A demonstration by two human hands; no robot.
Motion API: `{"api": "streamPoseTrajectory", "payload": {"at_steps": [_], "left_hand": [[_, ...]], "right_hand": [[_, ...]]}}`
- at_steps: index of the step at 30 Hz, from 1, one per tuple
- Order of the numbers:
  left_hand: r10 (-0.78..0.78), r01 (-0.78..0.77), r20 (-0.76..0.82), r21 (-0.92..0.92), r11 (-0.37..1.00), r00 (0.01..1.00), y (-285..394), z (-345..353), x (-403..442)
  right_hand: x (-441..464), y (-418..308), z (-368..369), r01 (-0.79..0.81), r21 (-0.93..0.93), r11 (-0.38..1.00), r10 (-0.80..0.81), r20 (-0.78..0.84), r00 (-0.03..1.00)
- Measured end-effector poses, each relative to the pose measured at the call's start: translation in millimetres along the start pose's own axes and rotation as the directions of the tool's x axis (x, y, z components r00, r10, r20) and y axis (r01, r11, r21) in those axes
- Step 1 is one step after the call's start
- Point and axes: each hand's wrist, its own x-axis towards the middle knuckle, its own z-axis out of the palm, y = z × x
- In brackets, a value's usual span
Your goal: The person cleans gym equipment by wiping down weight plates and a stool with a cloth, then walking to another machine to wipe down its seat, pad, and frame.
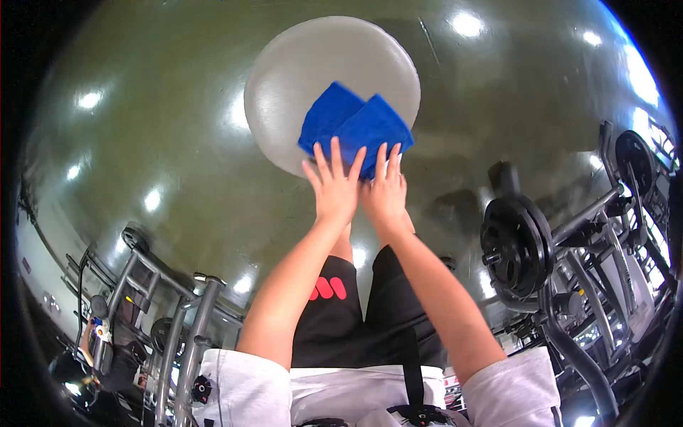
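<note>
A folded blue cloth (356, 122) lies across the front part of a round, pale grey ball or stool top (320, 60); which of the two it is I cannot tell. My left hand (334, 181) reaches forward with its fingers spread, the fingertips on the cloth's lower left edge. Beside it, my right hand (385, 188) has its fingers stretched out flat over the cloth's lower right corner. The two hands nearly touch at the thumbs. Part of the cloth's near edge is hidden beneath the fingers.
Black weight plates (516, 245) on a machine frame stand to the right. Grey metal gym frames (192, 341) rise at the lower left, with another person (117, 366) beyond them. Glossy dark green floor (178, 107) surrounds the round grey object.
</note>
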Motion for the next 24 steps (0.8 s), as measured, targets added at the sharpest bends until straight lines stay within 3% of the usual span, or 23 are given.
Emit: {"api": "streamPoseTrajectory", "payload": {"at_steps": [2, 6, 7, 10, 11, 13, 14, 15, 16, 18, 20, 22, 24], "left_hand": [[-0.033, 0.031, 0.037, 0.075, 0.997, 0.999, -10.7, 11.8, -19.3], [-0.181, 0.163, 0.158, 0.118, 0.980, 0.971, -26.2, 5.5, -43.7], [-0.228, 0.197, 0.255, 0.142, 0.970, 0.940, -28.1, -2.6, -44.9], [-0.222, 0.220, 0.193, 0.035, 0.975, 0.956, -46.9, -1.6, -49.6], [-0.197, 0.197, 0.159, 0.014, 0.980, 0.967, -53.0, 0.6, -48.4], [-0.172, 0.175, 0.097, -0.019, 0.984, 0.980, -58.2, 0.6, -42.5], [-0.145, 0.146, 0.025, -0.052, 0.988, 0.989, -60.1, 0.2, -39.8], [-0.168, 0.170, 0.025, -0.101, 0.980, 0.985, -59.3, -2.8, -37.1], [-0.172, 0.173, 0.020, -0.102, 0.980, 0.985, -57.8, -4.4, -32.6], [-0.365, 0.341, -0.029, -0.297, 0.892, 0.931, -55.3, -6.8, -24.4], [-0.384, 0.337, -0.107, -0.309, 0.889, 0.917, -56.7, -18.8, -10.4], [-0.599, 0.555, 0.087, -0.499, 0.665, 0.796, -51.7, -46.2, 9.8], [-0.625, 0.575, 0.020, -0.416, 0.705, 0.781, -59.9, -32.2, 10.2]], "right_hand": [[-17.0, -8.4, 9.9, 0.022, 0.080, 0.997, -0.022, 0.004, 1.000], [-37.1, -23.4, 27.2, 0.079, -0.016, 0.997, -0.078, 0.039, 0.996], [-39.7, -27.1, 28.6, 0.114, -0.008, 0.993, -0.113, 0.035, 0.993], [-36.4, -31.6, 29.6, 0.237, -0.119, 0.964, -0.228, 0.079, 0.970], [-34.2, -33.4, 30.5, 0.218, -0.046, 0.975, -0.214, 0.077, 0.974], [-32.7, -38.5, 31.9, 0.216, -0.100, 0.971, -0.210, 0.072, 0.975], [-30.1, -41.3, 32.6, 0.214, -0.156, 0.964, -0.207, 0.058, 0.977], [-25.4, -41.2, 40.8, 0.256, -0.086, 0.963, -0.262, -0.063, 0.963], [-14.8, -48.3, 31.9, 0.262, -0.087, 0.961, -0.268, -0.064, 0.961], [8.6, -63.8, 12.9, 0.426, -0.057, 0.903, -0.428, -0.048, 0.902], [34.9, -76.1, 6.5, 0.526, -0.097, 0.845, -0.533, -0.064, 0.844], [58.7, -82.6, 6.1, 0.622, -0.219, 0.752, -0.639, -0.012, 0.769], [69.1, -80.9, 0.6, 0.663, -0.334, 0.670, -0.689, 0.053, 0.723]]}}
